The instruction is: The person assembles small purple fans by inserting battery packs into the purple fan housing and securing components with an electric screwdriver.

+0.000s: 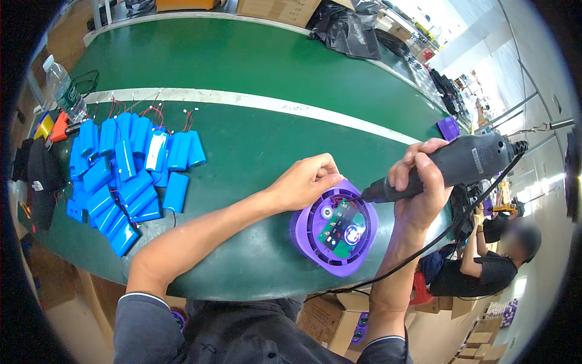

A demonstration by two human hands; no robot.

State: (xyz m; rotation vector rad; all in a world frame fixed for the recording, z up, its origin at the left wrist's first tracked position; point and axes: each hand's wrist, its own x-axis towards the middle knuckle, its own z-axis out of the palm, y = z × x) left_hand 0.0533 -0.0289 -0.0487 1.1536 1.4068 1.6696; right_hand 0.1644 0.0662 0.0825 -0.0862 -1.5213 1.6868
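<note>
A purple plastic housing (301,233) lies on the green table in front of me, its open face up. Inside it a green circuit board (344,225) with a round white-and-blue part shows. My left hand (308,183) is closed at the far rim of the housing, thumb and fingertips pressed against its edge; whether something small is pinched there is hidden. My right hand (419,182) wraps round a black corded electric screwdriver (464,162). The tool is tilted nearly level, and its tip points into the housing by the board's upper right edge.
Several blue battery packs (124,159) with thin wires are heaped at left, beside a plastic bottle (63,91). The screwdriver's black cord (445,233) loops down past my right forearm. A small purple part (448,128) lies at far right. A co-worker (485,267) sits beyond, right.
</note>
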